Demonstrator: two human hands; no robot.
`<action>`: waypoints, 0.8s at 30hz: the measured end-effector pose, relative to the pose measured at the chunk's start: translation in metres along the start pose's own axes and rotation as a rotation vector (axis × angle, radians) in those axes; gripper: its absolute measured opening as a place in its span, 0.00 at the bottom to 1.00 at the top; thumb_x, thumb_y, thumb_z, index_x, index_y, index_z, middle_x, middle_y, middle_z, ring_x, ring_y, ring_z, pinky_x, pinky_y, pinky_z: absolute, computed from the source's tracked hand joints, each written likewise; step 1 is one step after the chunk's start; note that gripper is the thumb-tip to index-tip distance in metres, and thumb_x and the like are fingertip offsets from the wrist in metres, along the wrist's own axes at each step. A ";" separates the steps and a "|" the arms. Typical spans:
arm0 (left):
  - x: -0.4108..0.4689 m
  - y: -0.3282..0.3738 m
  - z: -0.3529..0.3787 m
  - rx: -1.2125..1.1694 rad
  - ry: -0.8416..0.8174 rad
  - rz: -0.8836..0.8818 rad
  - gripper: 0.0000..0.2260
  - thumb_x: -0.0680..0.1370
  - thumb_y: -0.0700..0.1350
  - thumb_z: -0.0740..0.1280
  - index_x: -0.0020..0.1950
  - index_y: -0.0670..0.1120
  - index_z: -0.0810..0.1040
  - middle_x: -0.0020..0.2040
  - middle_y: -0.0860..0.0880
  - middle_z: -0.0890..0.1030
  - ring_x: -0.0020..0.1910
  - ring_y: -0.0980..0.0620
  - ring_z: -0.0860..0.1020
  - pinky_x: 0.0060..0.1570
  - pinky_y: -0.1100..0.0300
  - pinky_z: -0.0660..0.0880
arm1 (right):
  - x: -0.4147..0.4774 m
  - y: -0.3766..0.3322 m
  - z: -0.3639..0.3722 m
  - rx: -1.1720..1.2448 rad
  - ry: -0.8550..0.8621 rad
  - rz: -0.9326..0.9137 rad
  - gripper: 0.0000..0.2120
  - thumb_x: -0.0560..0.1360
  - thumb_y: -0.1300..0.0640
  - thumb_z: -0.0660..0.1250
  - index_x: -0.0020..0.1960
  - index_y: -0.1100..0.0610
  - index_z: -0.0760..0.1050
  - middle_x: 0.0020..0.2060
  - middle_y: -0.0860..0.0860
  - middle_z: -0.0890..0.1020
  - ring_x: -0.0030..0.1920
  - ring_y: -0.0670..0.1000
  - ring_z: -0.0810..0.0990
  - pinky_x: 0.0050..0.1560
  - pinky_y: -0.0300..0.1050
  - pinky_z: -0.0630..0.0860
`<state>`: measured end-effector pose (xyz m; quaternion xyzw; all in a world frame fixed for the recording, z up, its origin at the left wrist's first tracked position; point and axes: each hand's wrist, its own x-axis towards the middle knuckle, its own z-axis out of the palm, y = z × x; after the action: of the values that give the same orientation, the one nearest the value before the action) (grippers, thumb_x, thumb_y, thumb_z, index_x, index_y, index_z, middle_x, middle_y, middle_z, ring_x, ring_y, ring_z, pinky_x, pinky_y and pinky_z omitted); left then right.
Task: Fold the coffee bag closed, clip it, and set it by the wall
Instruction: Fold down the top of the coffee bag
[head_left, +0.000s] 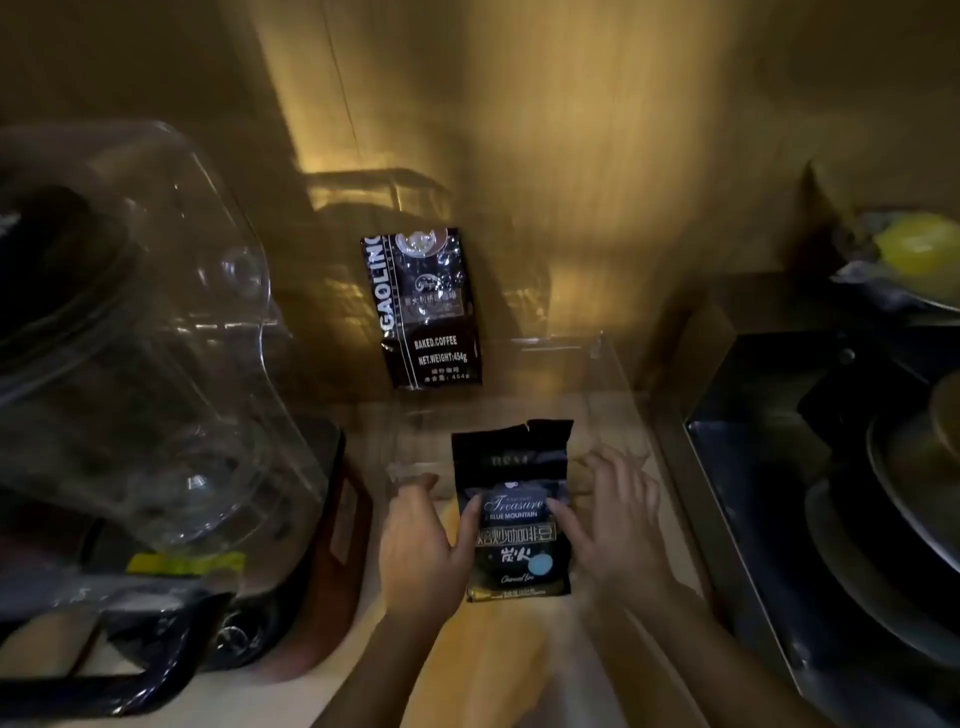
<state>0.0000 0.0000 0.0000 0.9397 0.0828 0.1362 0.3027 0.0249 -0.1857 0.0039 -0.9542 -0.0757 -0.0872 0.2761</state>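
A small black coffee bag labelled "Treasure Blue Mountain" stands on the counter in front of me, its torn top edge unfolded and upright. My left hand holds its left side, thumb on the front label. My right hand grips the right side, thumb on the front and fingers spread behind. A second, larger black coffee bag marked "Baked Coffee" leans against the wall behind. No clip is visible.
A large clear blender jug on a dark base fills the left. A steel sink with plates lies at the right, with a yellow fruit on a plate beyond. A yellow cloth lies under my wrists.
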 end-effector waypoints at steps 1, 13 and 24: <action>-0.001 -0.002 0.003 -0.045 0.001 -0.046 0.22 0.74 0.58 0.60 0.57 0.42 0.69 0.50 0.42 0.77 0.51 0.44 0.75 0.48 0.52 0.72 | -0.003 0.002 0.004 0.015 0.017 0.021 0.30 0.70 0.38 0.52 0.58 0.61 0.68 0.58 0.59 0.74 0.60 0.58 0.70 0.61 0.54 0.62; 0.007 -0.004 0.025 -0.700 -0.179 -0.392 0.05 0.74 0.41 0.67 0.39 0.44 0.76 0.39 0.44 0.79 0.37 0.52 0.78 0.35 0.59 0.76 | -0.004 0.014 0.030 0.514 -0.087 0.376 0.09 0.72 0.55 0.67 0.41 0.59 0.70 0.44 0.59 0.77 0.45 0.57 0.76 0.48 0.56 0.75; 0.010 -0.003 0.027 -0.910 -0.215 -0.527 0.13 0.75 0.41 0.66 0.30 0.44 0.70 0.27 0.52 0.76 0.25 0.62 0.75 0.23 0.72 0.69 | 0.007 0.005 0.026 1.031 -0.229 0.496 0.10 0.75 0.61 0.62 0.35 0.57 0.70 0.32 0.51 0.79 0.31 0.45 0.79 0.29 0.35 0.74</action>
<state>0.0177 -0.0098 -0.0211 0.6695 0.2169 -0.0191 0.7102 0.0363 -0.1756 -0.0189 -0.6891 0.0879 0.1319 0.7071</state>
